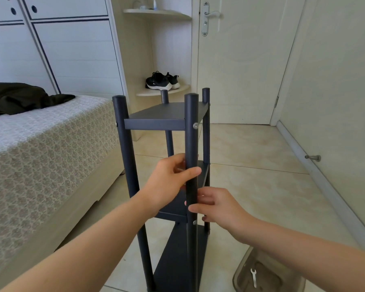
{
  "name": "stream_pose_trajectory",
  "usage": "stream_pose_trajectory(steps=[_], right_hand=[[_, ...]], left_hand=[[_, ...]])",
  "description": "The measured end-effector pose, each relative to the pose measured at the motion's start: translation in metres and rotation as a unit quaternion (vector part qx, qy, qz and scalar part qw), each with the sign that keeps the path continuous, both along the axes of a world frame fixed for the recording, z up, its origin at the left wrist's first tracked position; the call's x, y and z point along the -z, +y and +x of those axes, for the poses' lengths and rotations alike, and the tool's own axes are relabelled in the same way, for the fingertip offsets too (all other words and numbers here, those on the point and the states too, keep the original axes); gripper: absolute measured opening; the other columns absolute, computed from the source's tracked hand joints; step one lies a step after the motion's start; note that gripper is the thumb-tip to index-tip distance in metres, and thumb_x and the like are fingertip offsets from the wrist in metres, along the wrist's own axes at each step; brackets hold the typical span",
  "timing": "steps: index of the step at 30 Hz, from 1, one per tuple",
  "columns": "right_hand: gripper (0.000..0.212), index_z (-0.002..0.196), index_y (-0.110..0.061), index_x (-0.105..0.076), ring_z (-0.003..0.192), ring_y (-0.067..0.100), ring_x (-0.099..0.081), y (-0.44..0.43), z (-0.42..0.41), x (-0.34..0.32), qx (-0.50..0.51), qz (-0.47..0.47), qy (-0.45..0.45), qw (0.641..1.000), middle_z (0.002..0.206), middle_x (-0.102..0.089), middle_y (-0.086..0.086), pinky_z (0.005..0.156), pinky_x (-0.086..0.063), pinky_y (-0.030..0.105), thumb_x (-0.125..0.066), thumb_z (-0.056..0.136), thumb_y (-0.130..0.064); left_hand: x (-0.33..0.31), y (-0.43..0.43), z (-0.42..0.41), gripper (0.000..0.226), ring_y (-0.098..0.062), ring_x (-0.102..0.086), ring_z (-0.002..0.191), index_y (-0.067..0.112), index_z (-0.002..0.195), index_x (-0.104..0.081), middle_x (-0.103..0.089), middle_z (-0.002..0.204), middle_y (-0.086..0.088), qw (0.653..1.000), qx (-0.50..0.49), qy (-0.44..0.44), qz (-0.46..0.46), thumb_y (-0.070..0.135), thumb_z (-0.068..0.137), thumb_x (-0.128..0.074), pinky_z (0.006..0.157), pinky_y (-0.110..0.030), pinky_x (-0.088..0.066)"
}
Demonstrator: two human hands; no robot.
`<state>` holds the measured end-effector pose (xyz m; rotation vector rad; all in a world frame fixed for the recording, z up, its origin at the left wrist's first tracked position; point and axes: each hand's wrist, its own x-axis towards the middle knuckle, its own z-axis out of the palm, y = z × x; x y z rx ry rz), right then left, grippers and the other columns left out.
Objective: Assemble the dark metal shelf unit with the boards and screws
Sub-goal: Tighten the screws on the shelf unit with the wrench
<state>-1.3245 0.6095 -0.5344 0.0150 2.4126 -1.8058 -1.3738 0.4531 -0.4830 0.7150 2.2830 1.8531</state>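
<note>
From the head camera, one dark metal shelf unit [156, 124] stands upright on the tiled floor [251, 148], just beside the bed [40, 148] and directly in front of the person. It has four round posts [125, 157] and three boards [167, 113]: one near the top, one at mid-height behind the hands, and one low down. Three silver screw heads [195, 125] show. Two are at the top board's front corners and one is on the front right post [191, 140] below the hands.

Both hands are on that post. The left hand [169, 182] grips it, thumb across the front and fingers curled behind. The right hand [218, 207], just below, has its fingers curled round the same post, with a fingertip showing on the post's far side.

One small wrench [253, 278] lies in a clear plastic tray [280, 279] on the floor at lower right. The bed carries a patterned cover and one dark garment [19, 98]. Behind it stands a white wardrobe [61, 49]. In the corner are two curved shelves [148, 93], the lower holding two black sneakers [159, 82]. A closed door [244, 70] with one lever handle [212, 14] is to the right. One metal door stop [313, 158] juts from the right wall.
</note>
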Motion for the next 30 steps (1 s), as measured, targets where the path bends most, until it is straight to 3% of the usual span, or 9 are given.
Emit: stream_pose_trajectory(steps=[4, 10, 14, 18, 22, 25, 30], right_hand=[[0.023, 0.111, -0.02, -0.067, 0.092, 0.01, -0.072, -0.004, 0.002, -0.011, 0.016, -0.047, 0.0, 0.999, 0.098, -0.076, -0.005, 0.085, -0.06, 0.04, -0.07, 0.089, -0.012], [0.023, 0.109, -0.021, -0.069, 0.091, 0.01, -0.072, -0.006, 0.0, -0.019, 0.03, -0.082, 0.001, 0.996, 0.096, -0.076, -0.003, 0.082, -0.06, 0.041, -0.071, 0.088, -0.012], [0.022, 0.107, -0.022, -0.069, 0.091, 0.009, -0.072, -0.007, -0.002, -0.018, 0.035, -0.092, -0.001, 0.995, 0.096, -0.076, -0.003, 0.08, -0.061, 0.039, -0.072, 0.087, -0.012], [0.022, 0.107, -0.02, -0.069, 0.089, 0.011, -0.073, -0.009, -0.002, -0.018, 0.034, -0.096, -0.003, 0.995, 0.095, -0.076, -0.002, 0.076, -0.062, 0.037, -0.072, 0.087, -0.011], [0.023, 0.107, -0.02, -0.07, 0.092, 0.012, -0.072, -0.007, -0.003, -0.02, 0.034, -0.095, -0.005, 0.995, 0.098, -0.076, -0.003, 0.079, -0.061, 0.041, -0.073, 0.086, -0.011], [0.018, 0.103, -0.02, -0.071, 0.092, 0.01, -0.072, -0.005, -0.004, -0.022, 0.042, -0.103, -0.004, 0.994, 0.095, -0.075, -0.005, 0.077, -0.062, 0.042, -0.073, 0.087, -0.012], [0.019, 0.104, -0.023, -0.071, 0.094, 0.008, -0.071, 0.006, -0.008, -0.026, 0.037, -0.1, -0.001, 0.994, 0.096, -0.075, -0.009, 0.076, -0.062, 0.04, -0.072, 0.088, -0.013]], left_hand=[[-0.009, 0.0, -0.003, 0.029, -0.002, -0.071, 0.093, 0.046, 0.103, -0.055, -0.074, 0.095, 0.016, 0.997, -0.022, -0.017, 0.071, 0.025, 0.092, -0.071, 0.073, -0.022, -0.059], [-0.008, 0.001, -0.007, 0.024, -0.006, -0.072, 0.091, 0.029, 0.11, -0.059, -0.076, 0.099, 0.003, 0.988, -0.052, -0.045, 0.137, 0.027, 0.09, -0.073, 0.072, -0.025, -0.06], [-0.006, -0.002, -0.008, 0.025, -0.003, -0.071, 0.093, 0.039, 0.105, -0.058, -0.073, 0.094, 0.016, 0.991, -0.041, -0.021, 0.125, 0.024, 0.09, -0.072, 0.071, -0.024, -0.06], [-0.007, -0.004, -0.009, 0.035, -0.013, -0.071, 0.099, 0.027, 0.12, -0.06, -0.072, 0.106, 0.001, 0.993, -0.04, -0.019, 0.106, 0.029, 0.087, -0.072, 0.077, -0.034, -0.063], [-0.011, 0.0, -0.01, 0.03, -0.017, -0.073, 0.096, 0.028, 0.12, -0.06, -0.073, 0.106, -0.005, 0.994, -0.033, -0.016, 0.105, 0.024, 0.092, -0.069, 0.079, -0.038, -0.063], [-0.011, 0.007, -0.011, 0.026, -0.014, -0.074, 0.093, 0.036, 0.113, -0.058, -0.074, 0.103, 0.0, 0.994, -0.035, -0.008, 0.099, 0.023, 0.094, -0.068, 0.079, -0.035, -0.063], [-0.011, 0.018, -0.021, 0.021, -0.01, -0.074, 0.089, 0.033, 0.113, -0.058, -0.073, 0.097, 0.01, 0.997, -0.028, 0.016, 0.071, 0.026, 0.095, -0.066, 0.077, -0.03, -0.062]])
